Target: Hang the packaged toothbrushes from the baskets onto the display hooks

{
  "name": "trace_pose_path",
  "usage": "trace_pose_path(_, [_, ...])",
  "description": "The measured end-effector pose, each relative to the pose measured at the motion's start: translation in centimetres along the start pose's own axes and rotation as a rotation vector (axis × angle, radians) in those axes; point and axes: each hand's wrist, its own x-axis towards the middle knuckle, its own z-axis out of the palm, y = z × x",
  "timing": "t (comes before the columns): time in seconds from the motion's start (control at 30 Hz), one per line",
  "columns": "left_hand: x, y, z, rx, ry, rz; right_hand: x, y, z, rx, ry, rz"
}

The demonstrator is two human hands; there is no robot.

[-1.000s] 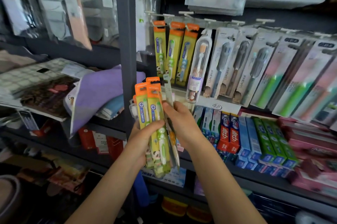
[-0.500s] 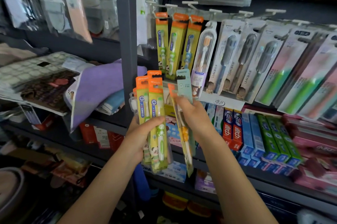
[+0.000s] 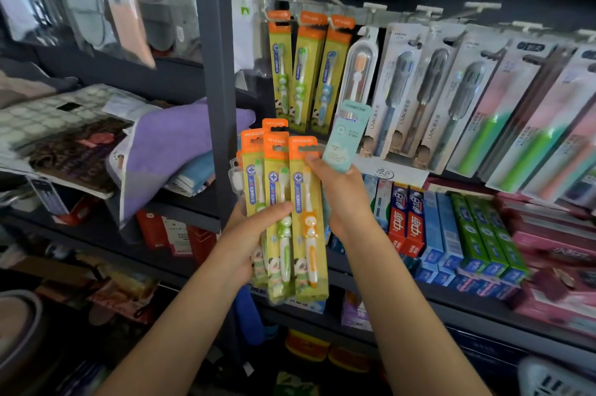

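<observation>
Toothbrush packs (image 3: pixel 278 202) remained fanned in the left hand (image 3: pixel 245 237); the right hand (image 3: pixel 343 199) pinched an orange pack (image 3: pixel 306 211) and a teal pack (image 3: pixel 346 137). Three hung on hooks (image 3: pixel 309 21) above; several remained unhung.

Person, body in view: 2 forearms, left hand (image 3: pixel 248 234) and right hand (image 3: pixel 346 199). Both arms bare up to frame edge; no sleeves showing. Fingers (image 3: pixel 277 207) bare, short nails.

- Left hand (image 3: pixel 248 234): raised at mid-frame, thumb lying across front of what it grips, forearm bare.
- Right hand (image 3: pixel 345 199): beside it, fingers curled in a grip, forearm bare.
</observation>
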Motion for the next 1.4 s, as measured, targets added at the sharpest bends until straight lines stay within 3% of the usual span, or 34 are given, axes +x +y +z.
trace_pose_path(0.17, [0.0,-0.2,-0.2,-0.017,0.037,0.005,-0.4,0.5,0.9,-0.042,0.006,-0.016])
trace_pose_path(0.43, [-0.7,0.0,-0.3,-0.024,0.036,0.025,-1.1,1.1,0.7,0.101,0.015,-0.022])
trace_pose_path(0.9, [-2.1,0.0,0.6,-0.084,0.027,0.013,-1.7,1.0,2.0,-0.128,0.096,-0.036])
trace_pose_path(1.1, [-2.0,-0.4,0.6,-0.101,0.057,-0.019,-2.2,1.1,2.8,-0.209,0.047,-0.037])
trace_pose_path(1.27, [-1.7,0.0,0.7,-0.158,0.084,-0.086,-2.0,0.4,1.8,-0.106,-0.082,0.201])
trace_pose_path(1.4, [-1.0,0.4,1.1,-0.141,0.111,-0.081,-1.8,0.0,-0.1,-0.200,-0.054,0.108])
